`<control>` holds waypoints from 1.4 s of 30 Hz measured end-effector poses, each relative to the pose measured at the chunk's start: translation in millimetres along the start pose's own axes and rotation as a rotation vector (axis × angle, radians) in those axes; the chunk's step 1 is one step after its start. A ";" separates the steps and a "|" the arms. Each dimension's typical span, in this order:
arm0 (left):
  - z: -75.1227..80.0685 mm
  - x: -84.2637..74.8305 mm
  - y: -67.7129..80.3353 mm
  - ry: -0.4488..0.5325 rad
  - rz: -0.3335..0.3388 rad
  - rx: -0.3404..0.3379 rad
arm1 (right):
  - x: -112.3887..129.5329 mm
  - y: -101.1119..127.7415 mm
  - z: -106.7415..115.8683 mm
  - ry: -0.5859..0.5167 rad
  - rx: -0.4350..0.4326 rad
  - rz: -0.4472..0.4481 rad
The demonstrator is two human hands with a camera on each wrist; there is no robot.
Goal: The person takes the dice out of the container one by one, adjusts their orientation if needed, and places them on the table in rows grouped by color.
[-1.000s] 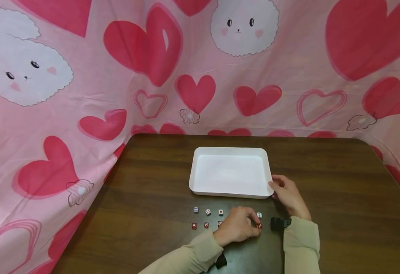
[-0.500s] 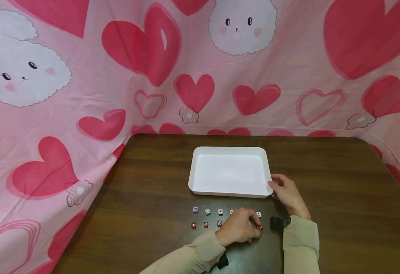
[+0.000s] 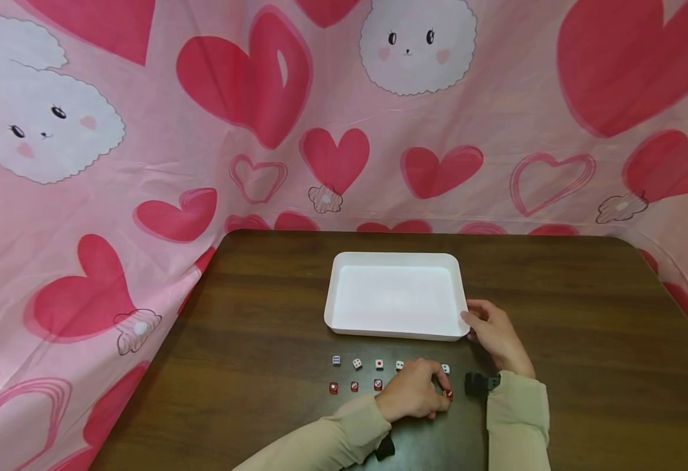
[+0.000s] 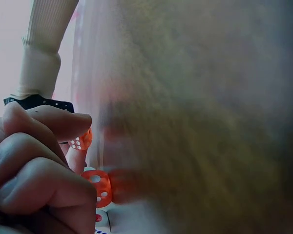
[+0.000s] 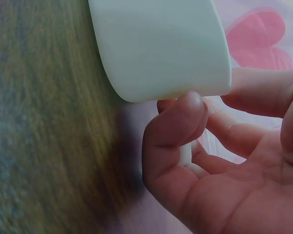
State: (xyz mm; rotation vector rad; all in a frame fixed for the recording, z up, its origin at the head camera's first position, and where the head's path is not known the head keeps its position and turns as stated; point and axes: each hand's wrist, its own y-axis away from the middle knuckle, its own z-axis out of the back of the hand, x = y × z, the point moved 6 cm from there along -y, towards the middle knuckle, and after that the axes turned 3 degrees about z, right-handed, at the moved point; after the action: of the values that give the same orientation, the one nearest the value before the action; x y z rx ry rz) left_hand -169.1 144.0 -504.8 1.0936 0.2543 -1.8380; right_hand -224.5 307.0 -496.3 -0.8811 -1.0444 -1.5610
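Observation:
Two rows of dice lie in front of a white tray [image 3: 397, 301]. My left hand [image 3: 412, 391] reaches across them and pinches a red die [image 3: 448, 395] at the right end of the near row. In the left wrist view this die [image 4: 81, 141] shows white pips between finger and thumb, and another red die [image 4: 101, 189] is lower down. My right hand [image 3: 498, 337] holds the tray's near right corner, thumb and fingers at the edge of its wall [image 5: 161, 53] in the right wrist view. The left hand hides part of both rows.
White dice [image 3: 379, 364] make up the far row, and red dice [image 3: 354, 386] the near row. The dark wooden table [image 3: 249, 366] reaches back to a pink curtain [image 3: 355, 98] printed with hearts. Black straps [image 3: 480, 384] sit at the wrists.
The left hand has shifted slightly right and nearer the body with the red die, uncovering more of a white die in the far row. The right hand and tray stay put.

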 end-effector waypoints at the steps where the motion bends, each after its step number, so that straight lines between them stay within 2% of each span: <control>1: -0.2 0.1 -0.1 -0.004 0.000 0.000 | 0.0 0.0 0.0 -0.001 0.000 0.001; 8: 0.0 -1.4 1.3 -0.040 -0.015 -0.012 | -0.2 0.4 0.3 0.004 0.010 0.000; 16: 0.4 -4.6 2.4 -0.142 -0.063 -0.044 | 0.7 0.4 0.4 0.003 0.012 0.003; 24: -0.1 -3.6 2.1 -0.134 -0.049 -0.053 | 0.6 0.8 -0.7 0.004 0.010 0.005; 42: -0.3 -8.1 4.7 -0.163 -0.070 -0.067 | -1.7 -0.9 0.2 0.009 0.009 0.007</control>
State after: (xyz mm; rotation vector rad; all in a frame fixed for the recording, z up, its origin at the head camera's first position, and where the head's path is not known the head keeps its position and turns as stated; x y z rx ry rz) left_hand -163.9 146.7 -497.5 0.8930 0.2594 -1.9553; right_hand -225.0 307.8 -498.0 -0.8696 -1.0404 -1.5519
